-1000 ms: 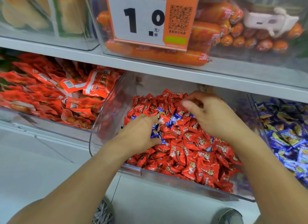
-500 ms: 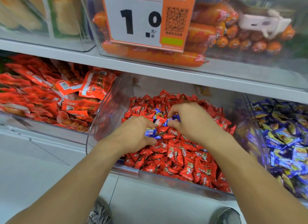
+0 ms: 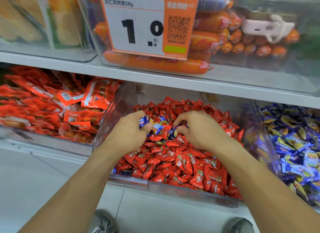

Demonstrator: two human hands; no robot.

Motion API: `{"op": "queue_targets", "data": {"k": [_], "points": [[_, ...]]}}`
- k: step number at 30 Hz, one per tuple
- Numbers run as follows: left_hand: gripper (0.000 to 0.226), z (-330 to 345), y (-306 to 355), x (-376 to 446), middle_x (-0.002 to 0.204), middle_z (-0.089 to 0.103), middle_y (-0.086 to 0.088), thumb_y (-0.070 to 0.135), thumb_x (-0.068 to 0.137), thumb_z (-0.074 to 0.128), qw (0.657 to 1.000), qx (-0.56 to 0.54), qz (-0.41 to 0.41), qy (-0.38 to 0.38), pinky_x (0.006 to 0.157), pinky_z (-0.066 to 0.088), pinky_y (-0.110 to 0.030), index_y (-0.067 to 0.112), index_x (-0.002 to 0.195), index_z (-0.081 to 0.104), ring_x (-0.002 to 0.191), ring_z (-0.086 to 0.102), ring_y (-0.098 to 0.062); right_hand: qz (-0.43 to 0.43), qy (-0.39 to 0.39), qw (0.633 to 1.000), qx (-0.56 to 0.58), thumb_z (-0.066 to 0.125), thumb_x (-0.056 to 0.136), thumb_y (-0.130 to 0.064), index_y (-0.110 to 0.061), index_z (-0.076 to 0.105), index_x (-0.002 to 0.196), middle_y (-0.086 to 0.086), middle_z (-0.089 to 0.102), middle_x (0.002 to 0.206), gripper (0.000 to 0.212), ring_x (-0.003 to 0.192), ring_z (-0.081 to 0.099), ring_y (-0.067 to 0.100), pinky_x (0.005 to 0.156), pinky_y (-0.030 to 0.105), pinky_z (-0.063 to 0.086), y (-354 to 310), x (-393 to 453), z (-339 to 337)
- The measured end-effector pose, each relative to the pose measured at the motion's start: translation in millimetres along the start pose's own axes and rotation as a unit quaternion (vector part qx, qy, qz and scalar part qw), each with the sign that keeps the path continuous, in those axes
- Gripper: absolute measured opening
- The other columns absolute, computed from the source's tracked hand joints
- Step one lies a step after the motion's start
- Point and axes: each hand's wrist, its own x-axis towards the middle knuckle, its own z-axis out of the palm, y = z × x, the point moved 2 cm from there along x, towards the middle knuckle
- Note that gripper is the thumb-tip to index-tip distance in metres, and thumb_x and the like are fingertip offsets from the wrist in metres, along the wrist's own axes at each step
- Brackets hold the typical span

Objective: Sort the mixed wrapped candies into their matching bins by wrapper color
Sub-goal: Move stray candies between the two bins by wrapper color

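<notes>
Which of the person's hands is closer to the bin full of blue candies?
The right hand. It works in the red-candy bin, on the side next to the blue-candy bin; the left hand is farther over, near the opposite wall.

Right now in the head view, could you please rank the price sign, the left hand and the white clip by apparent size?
1. price sign
2. left hand, inflated by nearness
3. white clip

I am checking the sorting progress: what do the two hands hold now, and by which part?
The left hand clutches blue-wrapped candies in its curled fingers. The right hand pinches one blue candy at its wrapper, above the red candies.
</notes>
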Motion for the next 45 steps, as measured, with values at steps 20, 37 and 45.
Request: {"op": "queue_targets", "data": {"k": [20, 37, 45], "points": [[0.024, 2, 7, -1, 0.065, 0.050, 0.000, 0.031, 0.095, 0.060, 0.994, -0.056, -0.048, 0.086, 0.047, 0.029, -0.028, 0.011, 0.085, 0.053, 0.054, 0.044, -0.015, 0.044, -0.054, 0.994, 0.081, 0.062, 0.092, -0.016, -0.026, 0.070, 0.112, -0.008, 0.061, 0.094, 0.024, 0.074, 0.058, 0.009, 0.060, 0.016, 0.040, -9, -5, -9], [0.022, -2, -4, -2, 0.077, 0.054, -0.004, 0.030, 0.096, 0.056, 0.995, -0.012, -0.082, 0.048, 0.047, 0.033, -0.027, 0.008, 0.097, 0.053, 0.060, 0.050, -0.018, -0.070, -0.237, 0.953, -0.177, 0.082, 0.076, -0.041, -0.021, 0.060, 0.134, 0.004, 0.063, 0.131, 0.065, 0.117, 0.059, 0.024, 0.094, 0.027, 0.045, -32, 74, 9], [0.021, -6, -7, -9, 0.080, 0.053, -0.002, 0.029, 0.096, 0.057, 0.996, 0.009, -0.082, 0.030, 0.050, 0.032, -0.028, 0.011, 0.105, 0.054, 0.067, 0.049, -0.020, -0.108, -0.213, 0.959, -0.151, 0.075, 0.084, -0.039, -0.023, 0.070, 0.122, -0.001, 0.065, 0.131, 0.042, 0.122, 0.058, 0.021, 0.097, 0.027, 0.043, -31, 73, 10]]}}
